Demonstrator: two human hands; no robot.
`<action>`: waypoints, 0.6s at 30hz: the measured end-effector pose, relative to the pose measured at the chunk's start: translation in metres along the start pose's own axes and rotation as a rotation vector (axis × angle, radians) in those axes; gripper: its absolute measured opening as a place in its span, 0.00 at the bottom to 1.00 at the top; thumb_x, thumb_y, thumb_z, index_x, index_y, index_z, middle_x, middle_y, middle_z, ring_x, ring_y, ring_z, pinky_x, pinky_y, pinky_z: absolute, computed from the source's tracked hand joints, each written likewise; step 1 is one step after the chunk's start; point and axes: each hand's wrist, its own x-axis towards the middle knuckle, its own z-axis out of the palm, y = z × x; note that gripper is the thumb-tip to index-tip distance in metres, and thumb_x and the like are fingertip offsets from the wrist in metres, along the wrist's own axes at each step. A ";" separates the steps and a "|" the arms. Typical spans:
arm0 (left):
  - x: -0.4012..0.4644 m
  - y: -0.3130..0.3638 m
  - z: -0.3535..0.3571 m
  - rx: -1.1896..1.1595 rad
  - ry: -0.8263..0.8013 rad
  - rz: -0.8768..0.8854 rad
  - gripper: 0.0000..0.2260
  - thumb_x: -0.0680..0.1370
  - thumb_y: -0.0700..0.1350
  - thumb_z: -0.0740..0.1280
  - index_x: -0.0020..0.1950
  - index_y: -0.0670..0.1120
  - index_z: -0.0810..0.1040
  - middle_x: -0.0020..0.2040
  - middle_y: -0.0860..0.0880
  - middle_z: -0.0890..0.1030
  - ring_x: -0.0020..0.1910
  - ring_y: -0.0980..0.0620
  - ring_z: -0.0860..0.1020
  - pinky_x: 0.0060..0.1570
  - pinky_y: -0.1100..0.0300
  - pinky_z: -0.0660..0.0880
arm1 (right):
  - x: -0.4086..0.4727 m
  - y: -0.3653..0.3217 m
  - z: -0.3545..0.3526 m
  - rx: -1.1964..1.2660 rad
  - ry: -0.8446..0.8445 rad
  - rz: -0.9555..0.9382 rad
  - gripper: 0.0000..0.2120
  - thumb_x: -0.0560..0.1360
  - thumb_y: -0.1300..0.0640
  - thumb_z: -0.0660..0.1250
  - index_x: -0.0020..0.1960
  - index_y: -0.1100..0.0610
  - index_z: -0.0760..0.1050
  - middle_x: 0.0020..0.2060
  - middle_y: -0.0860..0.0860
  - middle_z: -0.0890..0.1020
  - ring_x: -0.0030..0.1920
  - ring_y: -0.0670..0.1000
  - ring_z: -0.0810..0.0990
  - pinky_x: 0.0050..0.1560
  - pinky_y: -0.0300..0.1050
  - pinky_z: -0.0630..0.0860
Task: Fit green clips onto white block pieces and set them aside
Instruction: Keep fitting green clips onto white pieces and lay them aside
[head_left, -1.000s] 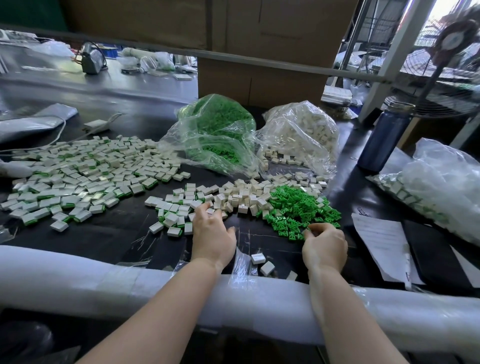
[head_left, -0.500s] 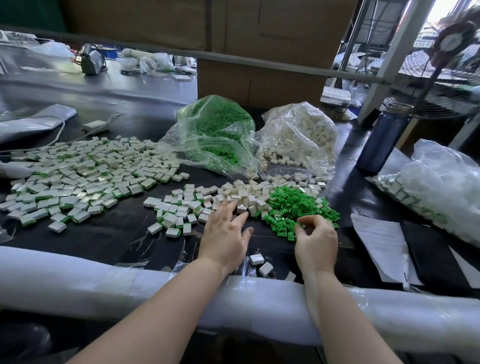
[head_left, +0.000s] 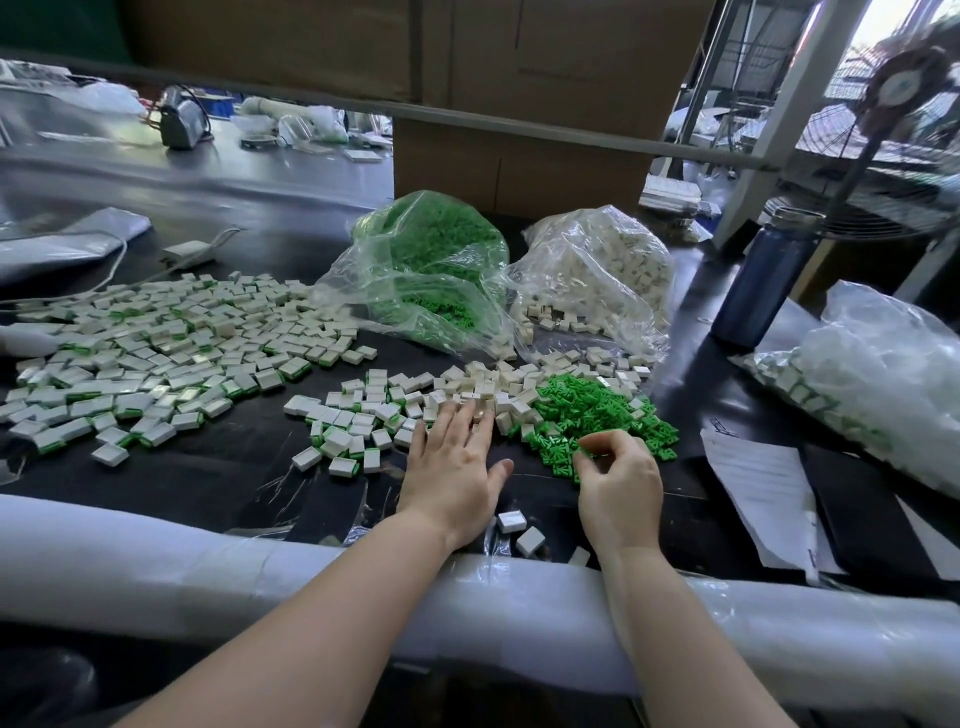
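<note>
A heap of loose white blocks (head_left: 498, 387) lies mid-table, with a heap of green clips (head_left: 597, 410) just to its right. My left hand (head_left: 452, 467) lies flat with straight fingers whose tips touch the near edge of the white blocks. My right hand (head_left: 618, 480) hovers at the near edge of the green heap, its fingers curled and its thumb and forefinger pinching a green clip (head_left: 584, 454). Fitted blocks with green edges (head_left: 145, 358) spread wide on the left, and a smaller group (head_left: 348, 436) lies left of my left hand.
A bag of green clips (head_left: 431, 270) and a bag of white blocks (head_left: 597, 270) stand behind the heaps. A blue bottle (head_left: 763, 280), papers (head_left: 763, 488) and another bag (head_left: 883, 374) sit right. A wrapped white rail (head_left: 156, 561) borders the near edge; two loose blocks (head_left: 519, 530) lie there.
My left hand has slid right and forward, its fingers straightening onto the white blocks. My right hand has lifted slightly at the green heap and now pinches a clip.
</note>
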 end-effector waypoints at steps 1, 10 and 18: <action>0.001 0.000 0.001 0.020 -0.062 -0.008 0.28 0.81 0.58 0.49 0.76 0.51 0.42 0.77 0.53 0.41 0.75 0.53 0.36 0.70 0.53 0.32 | 0.000 0.000 0.000 0.002 -0.002 -0.003 0.02 0.73 0.63 0.69 0.46 0.59 0.77 0.43 0.49 0.74 0.51 0.54 0.74 0.51 0.41 0.67; -0.004 0.001 -0.004 -0.141 0.191 0.064 0.15 0.81 0.45 0.56 0.66 0.50 0.72 0.62 0.54 0.75 0.63 0.53 0.66 0.64 0.60 0.56 | 0.000 0.001 0.001 0.042 -0.015 -0.001 0.02 0.73 0.63 0.69 0.45 0.58 0.77 0.41 0.49 0.76 0.48 0.52 0.75 0.50 0.42 0.70; -0.005 0.000 -0.005 -0.239 0.116 0.058 0.14 0.78 0.46 0.65 0.62 0.46 0.77 0.54 0.49 0.75 0.57 0.52 0.69 0.61 0.61 0.66 | -0.002 -0.002 0.002 0.202 -0.102 -0.060 0.09 0.73 0.67 0.68 0.50 0.57 0.81 0.40 0.48 0.80 0.39 0.45 0.76 0.46 0.36 0.72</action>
